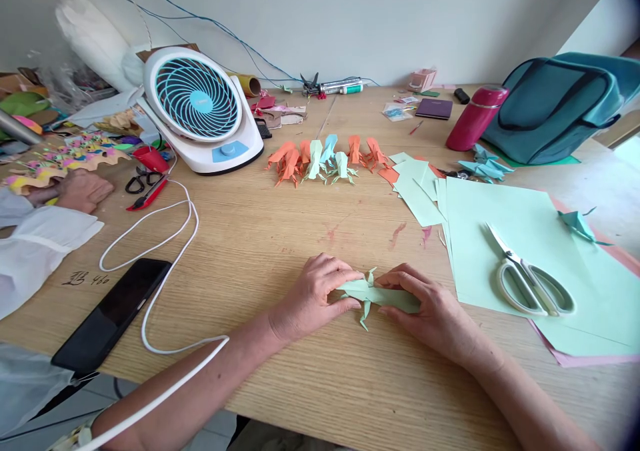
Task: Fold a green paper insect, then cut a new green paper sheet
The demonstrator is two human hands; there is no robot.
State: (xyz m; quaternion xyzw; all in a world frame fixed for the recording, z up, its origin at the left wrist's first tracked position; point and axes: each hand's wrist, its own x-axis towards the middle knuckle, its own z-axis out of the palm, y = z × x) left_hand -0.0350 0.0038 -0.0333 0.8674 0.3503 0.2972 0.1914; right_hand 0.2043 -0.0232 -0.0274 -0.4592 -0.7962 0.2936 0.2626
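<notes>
Scissors with metal blades and whitish handles [523, 268] are serving as landmark on the wood-grain tabletop [260, 237]. The pale green, long-bodied folded-paper figure [367, 293] is sitting to the left of the scissors, stretching between two hands. Whether its underside is touching wood: cannot tell.

Left hand [317, 292] is pinching the figure's left end, fingers at the far edge, thumb at the near one, closing narrowly on the paper. Right hand [433, 307], nearer the scissors, is holding the right end likewise, fingers and thumb gripping the paper. Two thin limbs are poking out between the hands.

Large pale green paper sheets [500, 217] are lying under the scissors. A row of orange, pale green and light-blue folded-paper animals [315, 159] is standing beyond and left of the scissors; a magenta flask [476, 119] is standing beyond them, beside a teal fabric bag [547, 111]. Well left of the scissors, a black phone [113, 314] is lying near a white cable [194, 221]. Farther back that way, a white-and-blue fan [201, 102] is standing. Another person's hand [86, 191] is resting far left of the scissors.
</notes>
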